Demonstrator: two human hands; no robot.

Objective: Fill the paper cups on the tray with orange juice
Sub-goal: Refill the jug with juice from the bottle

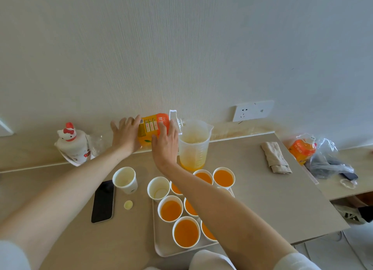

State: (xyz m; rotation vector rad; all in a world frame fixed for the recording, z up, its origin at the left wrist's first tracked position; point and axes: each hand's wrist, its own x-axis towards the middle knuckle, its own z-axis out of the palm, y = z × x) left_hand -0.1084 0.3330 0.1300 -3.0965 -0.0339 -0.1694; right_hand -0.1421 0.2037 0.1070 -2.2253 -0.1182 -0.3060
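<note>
An orange juice bottle (150, 128) lies tipped on its side above the table, its neck over a clear measuring jug (193, 146). My left hand (125, 135) supports the bottle's base end. My right hand (165, 142) grips its middle. The jug holds a little yellow juice at the bottom. A white tray (159, 247) in front carries several paper cups full of orange juice (186, 232), partly hidden by my right forearm. One empty paper cup (158, 188) stands at the tray's far left corner.
Another empty paper cup (124, 180) stands left of the tray beside a black phone (102, 201) and a small yellow cap (128, 205). A white cat-topped bottle (73, 146) stands at the back left. A folded cloth (275, 156) and a bagged juice bottle (302, 148) lie on the right.
</note>
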